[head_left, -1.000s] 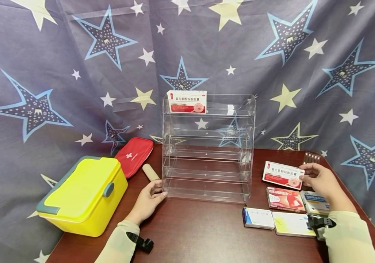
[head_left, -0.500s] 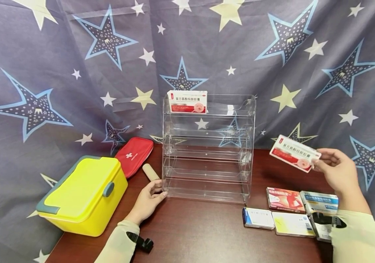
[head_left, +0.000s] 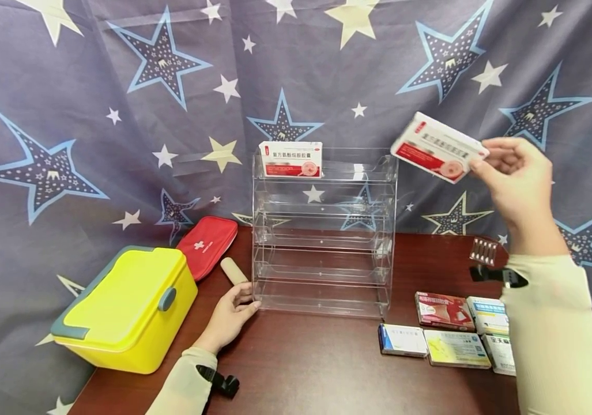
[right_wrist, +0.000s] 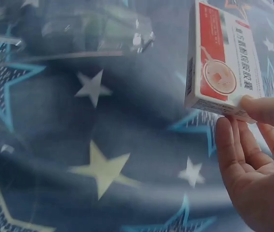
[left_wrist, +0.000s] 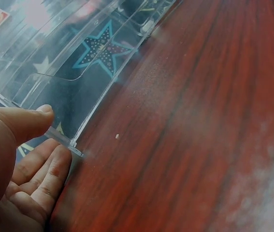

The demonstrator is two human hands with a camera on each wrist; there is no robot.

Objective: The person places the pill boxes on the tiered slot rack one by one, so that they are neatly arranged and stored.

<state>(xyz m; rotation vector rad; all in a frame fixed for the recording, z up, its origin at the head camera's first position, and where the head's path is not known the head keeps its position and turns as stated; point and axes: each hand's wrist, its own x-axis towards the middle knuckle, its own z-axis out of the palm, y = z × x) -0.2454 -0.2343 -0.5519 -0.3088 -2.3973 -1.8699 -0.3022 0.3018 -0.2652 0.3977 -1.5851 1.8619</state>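
My right hand (head_left: 521, 178) pinches a red-and-white medicine box (head_left: 438, 147) by its right end, between thumb and fingers. The box is tilted in the air, right of the top tier of a clear acrylic display rack (head_left: 321, 308). In the right wrist view the thumb lies on the printed face of the medicine box (right_wrist: 219, 63), with fingers beneath. A matching medicine box (head_left: 291, 159) stands at the left of the rack's top tier. My left hand (head_left: 229, 318) holds the rack's lower left corner; in the left wrist view, thumb and fingers lie either side of the clear side panel (left_wrist: 62, 135).
Several medicine boxes (head_left: 456, 349) lie flat at the right front, partly behind the right sleeve. A blister strip (head_left: 483, 252) lies behind them. At left are a yellow lidded case (head_left: 129, 311), a red first-aid pouch (head_left: 207, 245) and a beige stick-like object (head_left: 233, 271). A star-patterned curtain hangs behind.
My right hand has lifted the medicine box from near the table, up and then left to the rack's top height. The left hand stays at the rack's corner. The view has shifted slightly.
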